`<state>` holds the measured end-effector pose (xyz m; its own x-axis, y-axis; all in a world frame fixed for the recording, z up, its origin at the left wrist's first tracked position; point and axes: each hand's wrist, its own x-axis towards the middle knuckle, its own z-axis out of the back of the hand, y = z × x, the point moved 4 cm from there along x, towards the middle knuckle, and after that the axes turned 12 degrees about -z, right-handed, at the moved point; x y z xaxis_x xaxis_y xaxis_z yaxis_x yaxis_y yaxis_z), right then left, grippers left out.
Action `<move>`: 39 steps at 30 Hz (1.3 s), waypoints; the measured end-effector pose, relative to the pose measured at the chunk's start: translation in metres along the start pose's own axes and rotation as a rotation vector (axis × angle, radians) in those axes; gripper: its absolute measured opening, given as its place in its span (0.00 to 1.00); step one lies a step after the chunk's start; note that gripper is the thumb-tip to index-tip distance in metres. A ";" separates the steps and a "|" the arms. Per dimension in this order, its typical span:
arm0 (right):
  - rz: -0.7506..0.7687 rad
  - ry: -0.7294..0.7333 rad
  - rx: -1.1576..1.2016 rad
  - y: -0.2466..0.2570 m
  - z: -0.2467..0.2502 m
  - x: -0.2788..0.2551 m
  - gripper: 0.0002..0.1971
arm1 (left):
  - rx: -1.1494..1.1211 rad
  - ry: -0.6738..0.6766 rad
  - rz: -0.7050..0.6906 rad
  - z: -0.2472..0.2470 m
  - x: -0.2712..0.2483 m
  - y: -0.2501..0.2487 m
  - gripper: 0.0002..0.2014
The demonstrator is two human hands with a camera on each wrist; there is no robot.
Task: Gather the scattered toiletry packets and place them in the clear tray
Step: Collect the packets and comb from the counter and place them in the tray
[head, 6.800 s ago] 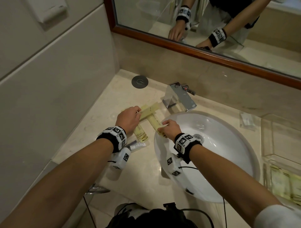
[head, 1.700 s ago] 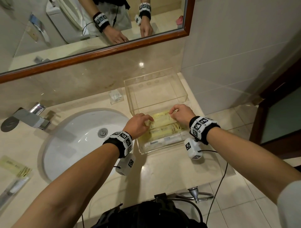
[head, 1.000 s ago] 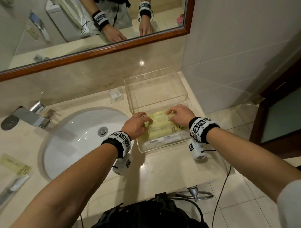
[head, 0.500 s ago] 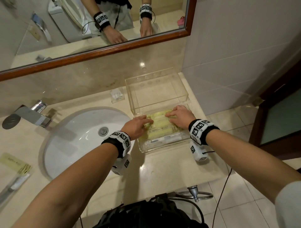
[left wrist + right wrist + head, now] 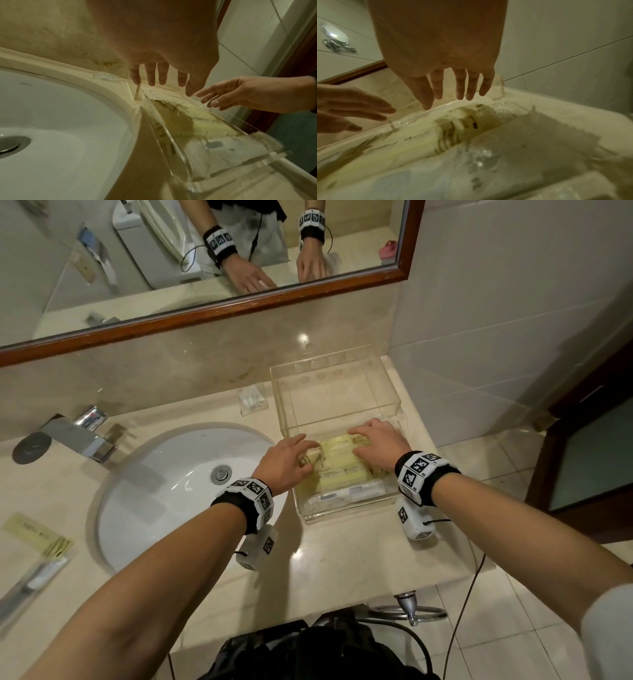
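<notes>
- The packets [image 5: 337, 465] lie stacked flat in the near end of the tray [image 5: 346, 510]: yellow ones on top, a white one [image 5: 342, 494] by the near wall.
- Two more lie on the tabletop [image 5: 342, 556] far left of the sink [image 5: 164, 484]: a yellow packet [image 5: 37, 537] and a clear sleeve [image 5: 32, 583] with a white item inside; a small clear sachet [image 5: 252, 402] sits just behind the tray's left corner.
- They look light, thin and soft, with slick film that probably slides and crinkles; I'd pinch each at a sealed edge or end, or slide it to the tabletop's edge to get under it.
- Left hand [image 5: 286, 463]: grip spread, fingers straight over the stack's left end, holding nothing.
- Right hand [image 5: 378, 445]: grip likewise spread, fingers extended above the stack's right end; whether the tips touch the film I cannot tell.
- The tray is stiff, clear and likely brittle; its far half is bare.
</notes>
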<state>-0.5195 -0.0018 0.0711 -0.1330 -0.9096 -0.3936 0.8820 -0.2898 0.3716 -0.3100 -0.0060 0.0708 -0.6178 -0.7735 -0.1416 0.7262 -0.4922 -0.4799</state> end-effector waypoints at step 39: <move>0.466 0.230 -0.092 0.360 -0.175 -0.065 0.27 | -0.179 -0.635 0.759 0.089 -0.348 0.224 0.18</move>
<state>-0.1146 0.0056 0.0834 0.3763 -0.8439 -0.3824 0.8613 0.1666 0.4801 0.0943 0.1170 0.0897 0.3027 -0.9531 -0.0016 0.7729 0.2464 -0.5847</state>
